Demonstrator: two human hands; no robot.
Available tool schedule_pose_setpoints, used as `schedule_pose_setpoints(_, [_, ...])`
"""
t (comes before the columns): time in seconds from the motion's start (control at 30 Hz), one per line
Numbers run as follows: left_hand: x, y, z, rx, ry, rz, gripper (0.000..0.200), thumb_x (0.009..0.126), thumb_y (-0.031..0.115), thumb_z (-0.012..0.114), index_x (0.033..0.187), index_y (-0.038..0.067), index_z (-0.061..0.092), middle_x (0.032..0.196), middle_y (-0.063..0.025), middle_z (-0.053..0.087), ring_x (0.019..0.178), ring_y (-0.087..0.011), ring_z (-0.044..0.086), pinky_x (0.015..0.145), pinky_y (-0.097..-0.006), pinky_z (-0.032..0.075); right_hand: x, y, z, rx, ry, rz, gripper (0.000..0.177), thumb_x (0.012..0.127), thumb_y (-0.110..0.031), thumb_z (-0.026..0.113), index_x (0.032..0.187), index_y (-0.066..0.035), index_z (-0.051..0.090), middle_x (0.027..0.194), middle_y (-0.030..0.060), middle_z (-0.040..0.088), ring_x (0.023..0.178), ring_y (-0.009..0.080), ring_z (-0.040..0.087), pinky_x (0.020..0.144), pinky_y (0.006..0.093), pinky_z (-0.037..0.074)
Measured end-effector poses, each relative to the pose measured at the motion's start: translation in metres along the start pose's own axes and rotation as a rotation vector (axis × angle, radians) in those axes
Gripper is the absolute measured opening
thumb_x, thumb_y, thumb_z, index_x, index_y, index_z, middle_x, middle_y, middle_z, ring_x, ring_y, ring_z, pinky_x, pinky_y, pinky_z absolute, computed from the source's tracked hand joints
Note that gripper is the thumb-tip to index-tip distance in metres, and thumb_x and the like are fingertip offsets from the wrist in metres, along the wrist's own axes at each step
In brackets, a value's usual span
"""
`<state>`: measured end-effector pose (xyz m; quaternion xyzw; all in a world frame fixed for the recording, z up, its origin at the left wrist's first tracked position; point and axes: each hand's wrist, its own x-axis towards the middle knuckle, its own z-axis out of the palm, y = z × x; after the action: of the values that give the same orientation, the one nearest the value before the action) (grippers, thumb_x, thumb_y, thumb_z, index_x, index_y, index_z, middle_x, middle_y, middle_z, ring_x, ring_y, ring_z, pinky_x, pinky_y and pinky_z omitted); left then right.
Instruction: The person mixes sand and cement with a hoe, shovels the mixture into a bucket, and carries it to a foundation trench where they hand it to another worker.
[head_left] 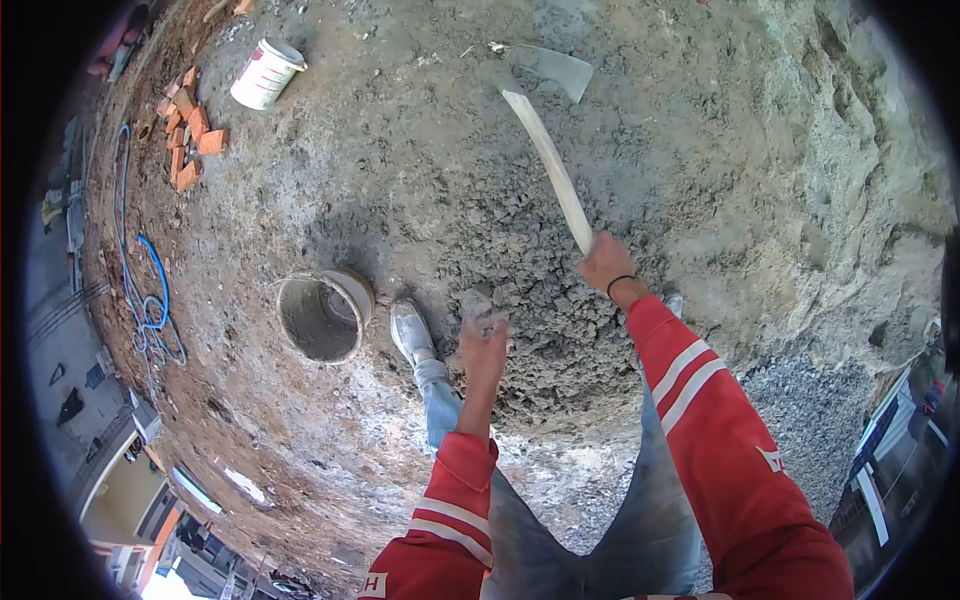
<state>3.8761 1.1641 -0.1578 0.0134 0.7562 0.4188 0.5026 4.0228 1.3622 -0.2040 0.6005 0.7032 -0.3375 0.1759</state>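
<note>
A pale wooden handle (552,165) is gripped near its lower end by my right hand (605,263), fingers wrapped round it. It slants away up and to the left. A flat grey metal blade (556,70) lies on the ground just beyond its far end. My left hand (484,342) hangs over the near left side of a heap of crumbly grey mortar (560,320), its fingers apart and slightly blurred, with nothing held. The heap spreads between my feet, under both hands.
A mortar-coated bucket (364,295) stands left of my left shoe (408,328). Farther off are a white bucket (268,75), several orange bricks (198,124) and a blue hose (155,270). Gravel (800,410) lies to the right, beside a sandy bank (865,150).
</note>
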Motion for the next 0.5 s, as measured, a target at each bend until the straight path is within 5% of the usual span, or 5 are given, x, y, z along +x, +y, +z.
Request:
schedule_pose_setpoints(0.2, [0.033,0.025,0.094,0.114,-0.130,-0.129,0.046,0.086,0.019,0.063,0.124,0.003,0.044,0.103,-0.0132,0.060,0.084,-0.0218,0.065,0.065,-0.0307,0.055,-0.086,0.048,0.032,0.094,-0.058,-0.002,0.033,0.066,-0.019,0.072,0.091,0.000,0.060,0.086,0.0239,0.065,0.083,0.0401,0.064,0.075,0.0479,0.053])
schedule_pose_setpoints(0.3, [0.038,0.021,0.134,-0.025,-0.169,-0.324,0.046,0.086,0.025,0.064,0.122,0.005,0.043,0.101,-0.0134,0.058,0.087,-0.0239,0.063,0.072,-0.0357,0.055,-0.145,0.073,0.028,0.161,-0.217,-0.035,0.033,0.066,-0.016,0.069,0.095,0.000,0.060,0.082,0.0242,0.065,0.079,0.0412,0.064,0.074,0.0479,0.052])
schedule_pose_setpoints(0.37, [0.055,-0.006,0.149,-0.374,-0.178,-0.498,0.042,0.086,0.026,0.063,0.118,0.006,0.044,0.099,-0.0144,0.057,0.088,-0.0261,0.062,0.077,-0.0386,0.054,-0.192,0.099,0.024,0.304,-0.281,-0.047,0.034,0.067,-0.014,0.067,0.098,-0.001,0.061,0.081,0.0238,0.065,0.078,0.0420,0.064,0.074,0.0477,0.052])
schedule_pose_setpoints(0.4, [0.066,-0.026,0.155,-0.518,-0.108,-0.533,0.027,0.087,0.024,0.061,0.107,0.008,0.053,0.087,-0.0080,0.060,0.068,-0.0221,0.060,0.058,-0.0329,0.054,-0.217,0.114,0.023,0.379,-0.312,-0.051,0.034,0.067,-0.014,0.066,0.099,-0.001,0.061,0.082,0.0236,0.065,0.079,0.0423,0.063,0.074,0.0478,0.052])
schedule_pose_setpoints(0.5, [0.039,-0.057,0.151,-0.750,-0.115,-0.475,0.017,0.088,0.023,0.060,0.099,0.012,0.054,0.074,-0.0017,0.054,0.058,-0.0163,0.052,0.054,-0.0314,0.049,-0.268,0.186,-0.022,0.272,-0.363,-0.113,0.033,0.067,-0.016,0.065,0.097,-0.003,0.063,0.078,0.0207,0.065,0.077,0.0421,0.062,0.073,0.0486,0.051])
